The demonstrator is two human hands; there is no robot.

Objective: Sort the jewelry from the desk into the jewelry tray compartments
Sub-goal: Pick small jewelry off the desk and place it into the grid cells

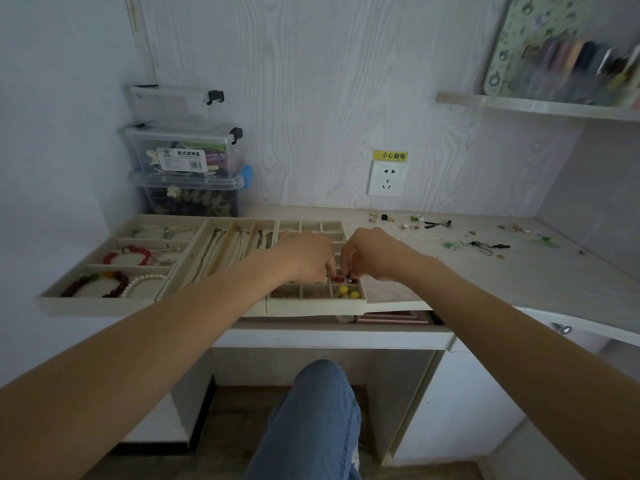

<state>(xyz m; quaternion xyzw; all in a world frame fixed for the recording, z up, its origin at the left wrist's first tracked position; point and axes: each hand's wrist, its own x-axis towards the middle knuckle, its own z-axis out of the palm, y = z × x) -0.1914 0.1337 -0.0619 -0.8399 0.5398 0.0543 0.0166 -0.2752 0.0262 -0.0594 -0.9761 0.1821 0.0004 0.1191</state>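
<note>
Both hands meet over the small-grid jewelry tray [317, 308], the rightmost of three beige trays lined along the desk's [519, 271] front edge. The left hand [306, 258] lies knuckles-up across the grid's middle rows, its fingers curled down into a compartment; whether they pinch anything there I cannot tell. The right hand [372, 252] comes in from 3 o'clock with fingers bunched and pointing down just above the grid's right column, and a small dark piece shows at its fingertips, though it is too small to say whether the fingers actually pinch it. Just under the two hands a red bead [340, 279] sits in one compartment, and in the compartment at 6 o'clock from it lie yellow beads [348, 292].

At 9 o'clock from the hands, the middle tray [221, 254] holds thin chain necklaces laid in long slots. Farther toward 9 o'clock, the left tray [114, 268] keeps a red bead bracelet [128, 255], a dark red bracelet [95, 284] and a pearl strand [143, 282] in separate sections.

Unsorted jewelry [478, 242] is scattered on the desk at 2 o'clock from the hands, well apart from the trays: small earrings, green pieces and dark bits.

At 11 o'clock, clear storage boxes [187, 157] are stacked against the wall. A wall socket [386, 178] sits at 1 o'clock. A blue-jeaned knee [315, 417] shows at 6 o'clock under the desk.
</note>
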